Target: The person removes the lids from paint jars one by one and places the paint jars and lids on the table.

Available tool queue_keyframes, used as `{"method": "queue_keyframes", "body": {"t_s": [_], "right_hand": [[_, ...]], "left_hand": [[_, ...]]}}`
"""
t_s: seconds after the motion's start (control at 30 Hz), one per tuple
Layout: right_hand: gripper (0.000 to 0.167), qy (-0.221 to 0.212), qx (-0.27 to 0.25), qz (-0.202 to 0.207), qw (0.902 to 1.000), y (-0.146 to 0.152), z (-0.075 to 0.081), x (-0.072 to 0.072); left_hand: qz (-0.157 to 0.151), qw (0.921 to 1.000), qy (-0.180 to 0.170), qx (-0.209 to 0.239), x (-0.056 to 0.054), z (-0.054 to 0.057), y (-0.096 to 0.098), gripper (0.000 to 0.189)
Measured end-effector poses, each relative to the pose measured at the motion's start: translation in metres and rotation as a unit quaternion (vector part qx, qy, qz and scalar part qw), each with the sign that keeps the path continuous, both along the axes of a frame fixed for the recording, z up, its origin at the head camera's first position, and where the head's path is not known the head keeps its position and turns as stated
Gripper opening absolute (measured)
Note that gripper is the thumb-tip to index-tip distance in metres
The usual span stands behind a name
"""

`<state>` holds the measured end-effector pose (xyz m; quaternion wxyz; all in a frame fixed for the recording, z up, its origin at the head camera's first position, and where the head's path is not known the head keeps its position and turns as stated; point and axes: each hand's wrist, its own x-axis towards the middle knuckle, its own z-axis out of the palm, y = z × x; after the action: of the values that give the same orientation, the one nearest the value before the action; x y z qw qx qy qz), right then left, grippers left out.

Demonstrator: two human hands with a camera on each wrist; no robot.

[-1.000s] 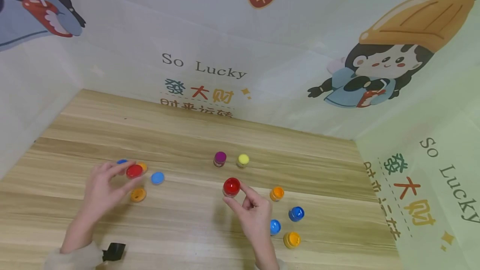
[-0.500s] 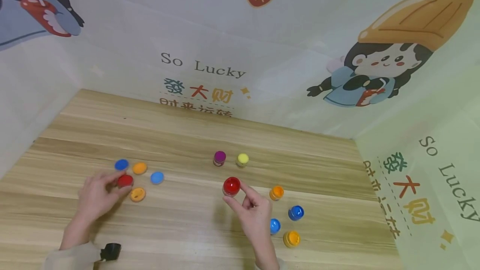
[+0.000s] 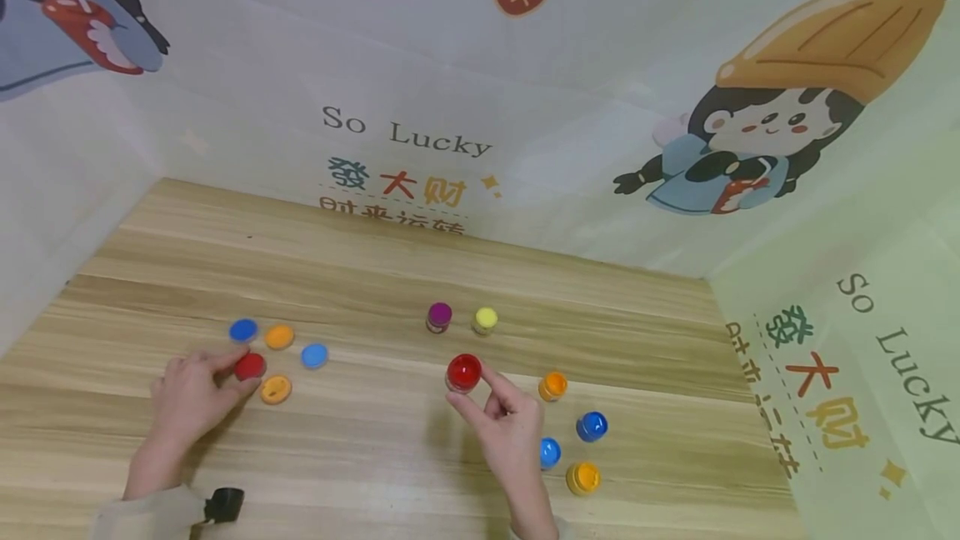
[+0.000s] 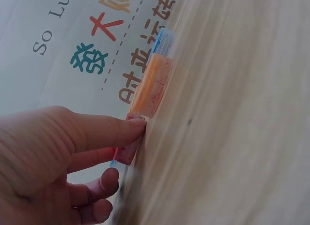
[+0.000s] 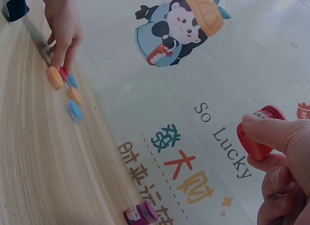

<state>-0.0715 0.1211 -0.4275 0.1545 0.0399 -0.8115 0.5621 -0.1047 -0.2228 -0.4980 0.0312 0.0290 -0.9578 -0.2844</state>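
Note:
My left hand (image 3: 189, 397) pinches a red lid (image 3: 250, 366) between thumb and fingers, low at the tabletop among other lids. In the left wrist view the thumb presses the near side of that red lid (image 4: 128, 143), right beside an orange lid (image 4: 154, 84). My right hand (image 3: 510, 423) holds a small open jar of red paint (image 3: 463, 373) up above the table, gripped by thumb and index finger. The right wrist view shows this red jar (image 5: 256, 135) tilted, with the other fingers curled below it.
Around the left hand lie a dark blue lid (image 3: 243, 329), a light blue lid (image 3: 314, 355) and two orange lids. Open jars of orange (image 3: 553, 387), blue (image 3: 592, 426) and yellow paint (image 3: 583, 478) stand at right. Purple (image 3: 439, 317) and yellow-capped jars (image 3: 486, 321) stand farther back, before a printed cloth wall.
My left hand has carried the red lid down and left, from above the other lids to the tabletop between them. The right hand with the red paint jar has stayed in place.

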Motion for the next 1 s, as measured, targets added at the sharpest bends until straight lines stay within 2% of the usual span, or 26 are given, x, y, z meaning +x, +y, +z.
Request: {"method": "queue_keyframes", "body": {"t_s": [0.37, 0.43, 0.5, 0.57, 0.73, 0.87, 1.0], "right_hand": [[0.037, 0.003, -0.018, -0.013, 0.9998, 0.007, -0.002, 0.001], [0.037, 0.004, -0.021, -0.016, 0.9997, 0.010, -0.003, 0.002], [0.036, 0.007, -0.022, -0.021, 0.9995, 0.014, -0.005, 0.002], [0.036, 0.007, -0.025, -0.028, 0.9993, 0.018, -0.008, 0.002], [0.037, 0.002, -0.034, -0.052, 0.9980, 0.027, -0.010, 0.005], [0.035, 0.017, -0.021, -0.070, 0.9972, 0.029, 0.001, 0.012], [0.032, 0.051, -0.001, -0.075, 0.9959, 0.032, 0.008, 0.018]], "left_hand": [[-0.006, 1.0000, -0.003, 0.001, -0.002, 0.005, 0.005, 0.058], [-0.008, 0.9999, 0.008, 0.005, -0.003, 0.008, 0.007, 0.055], [-0.009, 0.9995, 0.030, 0.009, -0.005, 0.012, 0.010, 0.051], [-0.015, 0.9968, 0.075, 0.022, -0.009, 0.016, 0.016, 0.044], [-0.047, 0.9805, 0.180, 0.063, -0.024, 0.026, 0.042, 0.030], [-0.063, 0.9693, 0.216, 0.098, -0.036, 0.032, 0.067, 0.026], [-0.085, 0.9571, 0.247, 0.125, -0.049, 0.035, 0.089, 0.026]]}}
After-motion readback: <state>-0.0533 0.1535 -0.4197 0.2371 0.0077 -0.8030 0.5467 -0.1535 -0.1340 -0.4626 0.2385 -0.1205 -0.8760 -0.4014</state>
